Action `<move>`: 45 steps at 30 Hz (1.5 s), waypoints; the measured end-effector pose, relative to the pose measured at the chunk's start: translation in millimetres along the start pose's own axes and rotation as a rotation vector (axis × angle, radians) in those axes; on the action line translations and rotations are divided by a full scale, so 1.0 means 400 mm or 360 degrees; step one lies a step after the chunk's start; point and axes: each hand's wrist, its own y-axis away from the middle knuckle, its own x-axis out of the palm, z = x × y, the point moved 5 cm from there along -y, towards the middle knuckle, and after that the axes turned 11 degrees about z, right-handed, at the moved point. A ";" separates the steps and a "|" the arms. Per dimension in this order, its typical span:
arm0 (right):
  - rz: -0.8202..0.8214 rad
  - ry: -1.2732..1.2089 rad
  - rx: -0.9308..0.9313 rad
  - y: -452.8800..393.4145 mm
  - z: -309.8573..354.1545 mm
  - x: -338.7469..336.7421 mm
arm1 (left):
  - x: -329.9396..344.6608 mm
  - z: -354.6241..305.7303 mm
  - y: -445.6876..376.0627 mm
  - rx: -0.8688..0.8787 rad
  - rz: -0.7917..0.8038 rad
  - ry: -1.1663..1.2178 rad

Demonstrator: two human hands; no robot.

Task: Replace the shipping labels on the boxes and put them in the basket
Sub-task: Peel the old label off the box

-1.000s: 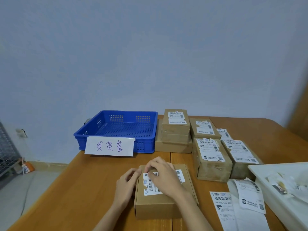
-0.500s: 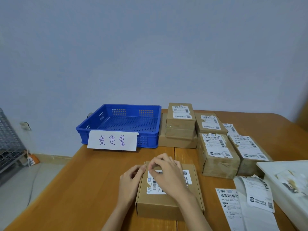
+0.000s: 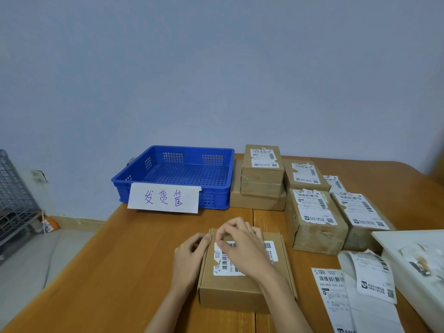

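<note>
- The box (image 3: 245, 272) being worked on lies flat on the table (image 3: 120, 272) directly in front of the person, its long axis running away from them toward the blue basket (image 3: 177, 175).
- Its label (image 3: 225, 260) sits on the top face, with its far left corner right under the right hand (image 3: 242, 243). That hand reaches in from the right and curls over the far half of the lid.
- The right thumb and forefinger look closed on that far left corner of the label, as if picking it up to peel. The paper there is partly hidden by the fingers, so the pinch is a likely reading, not a certain one.
- The left hand (image 3: 189, 258) rests against the box's left wall near the far corner, fingers loosely bent and pressing to steady the box (it grasps nothing that shows).
- The coming move turns on this: the rest of the label stretches from the pinched corner toward the person and to the right, so I judge the peel should run back along the box's long axis, toward the wrist.
- The right hand is the nearer one to the label. The left is better placed to hold the box down against the pull.
- The basket stands empty, well beyond the box. Fresh labels (image 3: 336, 294) lie on the table to the right of the box, nearer the right hand.
</note>
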 end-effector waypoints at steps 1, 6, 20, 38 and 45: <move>0.0000 -0.0003 -0.0004 0.000 0.000 0.000 | 0.000 -0.001 0.000 0.0004 -0.0003 0.0002; -0.0002 -0.0067 -0.0015 0.004 -0.002 -0.002 | 0.000 -0.003 0.001 0.0002 0.0005 -0.0009; -0.0044 0.0065 -0.0042 0.012 0.014 0.002 | -0.001 -0.004 0.005 -0.0032 -0.0006 -0.0027; 0.0014 -0.0038 -0.0095 0.020 0.017 -0.001 | -0.002 -0.005 0.005 -0.0027 -0.0010 -0.0020; 0.0026 -0.0182 -0.0034 0.025 0.009 -0.003 | -0.002 -0.001 0.004 -0.0033 -0.0007 -0.0004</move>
